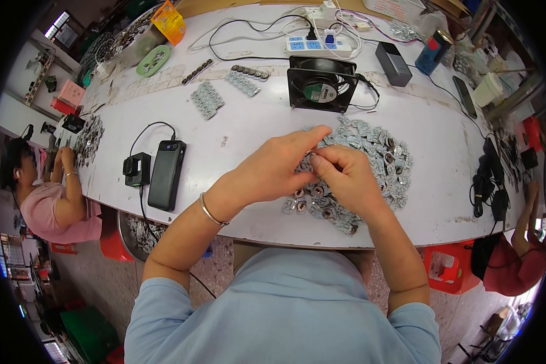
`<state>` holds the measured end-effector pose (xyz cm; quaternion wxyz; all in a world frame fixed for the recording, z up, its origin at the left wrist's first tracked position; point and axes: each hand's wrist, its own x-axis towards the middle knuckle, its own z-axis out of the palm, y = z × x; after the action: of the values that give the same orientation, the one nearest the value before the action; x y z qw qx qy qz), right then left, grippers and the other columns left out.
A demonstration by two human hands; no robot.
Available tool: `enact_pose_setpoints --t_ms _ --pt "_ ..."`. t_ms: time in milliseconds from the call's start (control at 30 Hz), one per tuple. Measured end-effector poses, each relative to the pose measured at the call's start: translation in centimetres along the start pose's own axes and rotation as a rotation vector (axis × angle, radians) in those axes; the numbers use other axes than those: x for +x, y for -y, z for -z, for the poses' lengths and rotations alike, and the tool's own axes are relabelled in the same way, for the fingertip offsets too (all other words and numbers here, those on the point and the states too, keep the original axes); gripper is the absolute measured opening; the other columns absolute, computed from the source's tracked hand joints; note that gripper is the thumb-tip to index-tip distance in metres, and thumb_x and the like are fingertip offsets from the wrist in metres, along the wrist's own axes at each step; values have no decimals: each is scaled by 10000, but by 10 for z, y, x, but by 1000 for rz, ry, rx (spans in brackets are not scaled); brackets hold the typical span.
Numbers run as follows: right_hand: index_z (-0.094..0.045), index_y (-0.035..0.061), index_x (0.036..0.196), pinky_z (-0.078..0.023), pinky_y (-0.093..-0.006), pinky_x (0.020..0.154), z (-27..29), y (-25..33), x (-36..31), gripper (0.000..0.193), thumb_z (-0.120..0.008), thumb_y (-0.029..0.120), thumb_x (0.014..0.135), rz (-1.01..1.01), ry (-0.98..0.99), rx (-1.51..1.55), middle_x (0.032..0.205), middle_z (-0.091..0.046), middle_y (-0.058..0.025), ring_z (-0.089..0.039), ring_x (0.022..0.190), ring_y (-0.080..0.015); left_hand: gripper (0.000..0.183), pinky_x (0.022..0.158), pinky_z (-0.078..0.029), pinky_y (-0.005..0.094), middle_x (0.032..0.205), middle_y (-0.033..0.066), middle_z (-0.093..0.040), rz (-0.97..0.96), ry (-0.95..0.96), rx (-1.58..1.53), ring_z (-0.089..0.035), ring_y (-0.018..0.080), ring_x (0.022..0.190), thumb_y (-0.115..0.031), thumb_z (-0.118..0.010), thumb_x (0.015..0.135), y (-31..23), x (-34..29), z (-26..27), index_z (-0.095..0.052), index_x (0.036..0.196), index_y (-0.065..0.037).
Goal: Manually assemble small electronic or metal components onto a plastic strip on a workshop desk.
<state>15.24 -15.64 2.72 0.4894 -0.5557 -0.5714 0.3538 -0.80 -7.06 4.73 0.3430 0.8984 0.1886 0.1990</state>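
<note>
Over the left side of a pile of small silvery metal parts, my two hands meet. The fingertips of my right hand are pinched together. My left hand, with a metal bangle on its wrist, curls its thumb and fingers round the same spot. A tiny metal part seems to sit between them, mostly hidden by the fingers. Several parts in the pile carry dark round pieces. Loose ones lie below my hands, near the table's front edge.
A black square fan stands behind the pile. Left of my arm lie a black power bank and a small cabled device. Strips of parts lie farther back, before a power strip. Co-workers sit at both sides.
</note>
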Motion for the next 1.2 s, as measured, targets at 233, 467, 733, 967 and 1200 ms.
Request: enact_pose_setpoints --t_ms 233,467,733,967,1200 --pt "-667 -48 905 -432 -250 572 8 1 11 174 -609 115 912 -184 261 -21 723 -632 -27 -521 640 -72 774 836 -515 370 1128 175 -634 52 91 -98 -645 326 974 -43 -767 701 -2 4 3 -414 1390 -49" --pt "-641 -16 820 -388 -273 532 21 11 14 180 -611 147 888 -207 118 27 608 -543 -22 -462 576 -84 362 649 -503 294 847 122 -651 100 110 -68 -624 186 711 -137 -702 832 5 8 21 -585 1152 -14" --pt "-556 -4 731 -328 -256 488 18 4 10 237 -598 151 905 -155 168 71 581 -455 26 -377 552 -58 338 496 -440 226 680 10 -578 408 374 -596 -521 60 539 -292 -574 966 16 -2 24 -548 768 -19" --pt "-603 20 827 -392 -204 495 18 3 11 183 -574 161 941 -318 290 479 657 -533 38 -475 556 -28 219 580 -457 220 743 20 -587 182 411 -705 -544 74 627 -168 -522 990 32 -9 26 -606 891 8" --pt "-591 3 830 -395 -231 503 12 0 18 188 -567 154 940 -307 37 218 656 -537 7 -469 553 -56 239 600 -503 274 850 105 -652 -72 -296 76 -632 173 656 -24 -618 877 34 -3 4 -604 1116 -31"
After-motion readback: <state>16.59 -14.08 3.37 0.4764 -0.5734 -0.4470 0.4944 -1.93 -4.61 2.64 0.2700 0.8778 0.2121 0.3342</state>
